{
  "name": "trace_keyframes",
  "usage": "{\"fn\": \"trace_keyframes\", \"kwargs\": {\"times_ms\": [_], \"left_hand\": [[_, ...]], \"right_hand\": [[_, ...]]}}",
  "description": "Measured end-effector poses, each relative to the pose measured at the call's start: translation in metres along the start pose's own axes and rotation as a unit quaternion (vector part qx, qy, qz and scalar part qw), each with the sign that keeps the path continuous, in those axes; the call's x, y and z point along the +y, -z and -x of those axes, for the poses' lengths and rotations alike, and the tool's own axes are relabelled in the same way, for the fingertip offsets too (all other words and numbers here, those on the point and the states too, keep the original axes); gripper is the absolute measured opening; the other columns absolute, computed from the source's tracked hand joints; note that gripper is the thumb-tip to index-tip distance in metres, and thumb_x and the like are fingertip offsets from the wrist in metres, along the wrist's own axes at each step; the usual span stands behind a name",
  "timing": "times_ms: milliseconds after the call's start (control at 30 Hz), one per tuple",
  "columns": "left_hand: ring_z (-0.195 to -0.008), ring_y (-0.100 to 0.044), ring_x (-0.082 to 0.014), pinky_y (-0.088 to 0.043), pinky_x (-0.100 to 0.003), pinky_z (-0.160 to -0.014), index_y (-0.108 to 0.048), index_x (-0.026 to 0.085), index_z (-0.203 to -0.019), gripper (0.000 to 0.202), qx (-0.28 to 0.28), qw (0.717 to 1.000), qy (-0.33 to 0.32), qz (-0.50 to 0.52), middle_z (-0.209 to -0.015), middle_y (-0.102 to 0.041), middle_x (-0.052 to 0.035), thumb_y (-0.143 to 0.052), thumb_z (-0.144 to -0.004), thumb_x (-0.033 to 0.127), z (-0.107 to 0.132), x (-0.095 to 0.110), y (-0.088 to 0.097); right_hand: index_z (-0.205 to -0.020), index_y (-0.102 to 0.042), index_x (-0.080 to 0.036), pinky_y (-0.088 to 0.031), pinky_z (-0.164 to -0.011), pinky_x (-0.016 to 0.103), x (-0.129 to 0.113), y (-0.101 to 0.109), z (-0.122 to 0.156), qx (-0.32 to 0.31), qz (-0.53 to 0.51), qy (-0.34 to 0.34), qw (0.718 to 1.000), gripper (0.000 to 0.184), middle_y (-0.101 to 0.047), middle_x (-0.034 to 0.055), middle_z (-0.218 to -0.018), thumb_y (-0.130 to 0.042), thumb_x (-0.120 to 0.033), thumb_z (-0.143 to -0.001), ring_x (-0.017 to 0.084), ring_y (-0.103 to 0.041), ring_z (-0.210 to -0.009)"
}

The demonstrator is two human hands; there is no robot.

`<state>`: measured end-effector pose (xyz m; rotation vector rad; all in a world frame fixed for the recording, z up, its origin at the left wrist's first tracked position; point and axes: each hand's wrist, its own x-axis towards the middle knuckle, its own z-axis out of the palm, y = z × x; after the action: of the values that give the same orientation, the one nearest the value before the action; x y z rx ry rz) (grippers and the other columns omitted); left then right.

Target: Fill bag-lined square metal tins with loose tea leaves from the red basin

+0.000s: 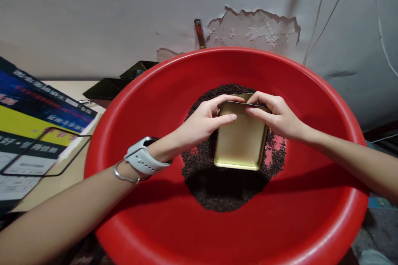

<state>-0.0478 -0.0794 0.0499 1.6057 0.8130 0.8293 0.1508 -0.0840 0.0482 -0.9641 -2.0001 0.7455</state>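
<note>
Both hands hold a gold-coloured rectangular metal tin over the middle of the red basin. Its smooth flat side is turned toward me, and a bit of a gold surface shows behind its upper edge. My left hand grips the upper left, thumb on the near face and fingers along the top edge. On the upper right, my right hand pinches that edge between thumb and bent fingers. Beneath the tin lies a round heap of dark, dry shreds that look like loose tea leaves. The tin hides part of the heap.
The wide red basin fills the centre. At left, printed sheets and a thin black frame lie on a pale tabletop. Dark angular containers stand behind the basin's left rim. A peeling wall rises behind.
</note>
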Motion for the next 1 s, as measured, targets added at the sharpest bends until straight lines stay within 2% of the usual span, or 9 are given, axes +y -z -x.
{"fn": "trace_keyframes", "kwargs": {"times_ms": [133, 233, 500, 800, 1000], "left_hand": [[-0.088, -0.064, -0.0184, -0.052, -0.026, -0.073, -0.062, 0.016, -0.114, 0.042, 0.0, 0.999, 0.025, 0.038, -0.099, -0.069, -0.005, -0.068, -0.074, 0.028, -0.0018, -0.004, -0.0007], [-0.084, -0.065, -0.017, -0.052, -0.027, -0.073, -0.063, 0.016, -0.111, 0.041, -0.001, 0.997, 0.038, 0.067, -0.095, -0.069, -0.0044, -0.069, -0.072, 0.026, -0.0021, -0.005, -0.0018], [-0.075, -0.065, -0.0147, -0.052, -0.025, -0.068, -0.066, 0.017, -0.105, 0.036, 0.012, 0.995, 0.068, 0.079, -0.085, -0.07, -0.0023, -0.07, -0.07, 0.023, 0.0004, 0.0, -0.0042], [-0.077, -0.065, -0.0166, -0.052, -0.027, -0.07, -0.065, 0.016, -0.102, 0.035, 0.018, 0.995, 0.075, 0.064, -0.086, -0.07, -0.0032, -0.071, -0.069, 0.027, -0.0003, -0.0024, -0.0039], [-0.075, -0.064, -0.015, -0.051, -0.025, -0.068, -0.065, 0.016, -0.101, 0.033, 0.006, 0.991, 0.084, 0.102, -0.085, -0.07, -0.0025, -0.072, -0.071, 0.026, -0.0004, -0.0019, -0.0049]], "right_hand": [[-0.073, -0.053, -0.015, -0.035, -0.06, 0.023, -0.0007, -0.0007, -0.0016, -0.012, -0.071, -0.063, 0.995, 0.016, -0.054, -0.0006, -0.071, -0.056, -0.03, -0.08, 0.01, -0.047, -0.066], [-0.071, -0.053, -0.015, -0.035, -0.059, 0.023, -0.0026, -0.0019, -0.0014, -0.015, -0.092, -0.081, 0.992, 0.017, -0.053, -0.0011, -0.069, -0.057, -0.03, -0.078, 0.01, -0.046, -0.064], [-0.072, -0.054, -0.015, -0.035, -0.061, 0.023, -0.0046, -0.0007, -0.0003, -0.02, -0.074, -0.071, 0.995, 0.016, -0.054, -0.0007, -0.071, -0.057, -0.029, -0.079, 0.01, -0.047, -0.066], [-0.074, -0.054, -0.015, -0.037, -0.065, 0.024, -0.005, -0.0005, -0.0001, -0.019, -0.032, -0.05, 0.998, 0.014, -0.057, 0.0005, -0.074, -0.055, -0.029, -0.08, 0.012, -0.049, -0.072], [-0.077, -0.054, -0.016, -0.039, -0.065, 0.024, -0.0049, 0.0011, -0.0004, -0.01, -0.013, -0.046, 0.999, 0.014, -0.058, 0.0007, -0.077, -0.057, -0.029, -0.08, 0.012, -0.051, -0.072]]}}
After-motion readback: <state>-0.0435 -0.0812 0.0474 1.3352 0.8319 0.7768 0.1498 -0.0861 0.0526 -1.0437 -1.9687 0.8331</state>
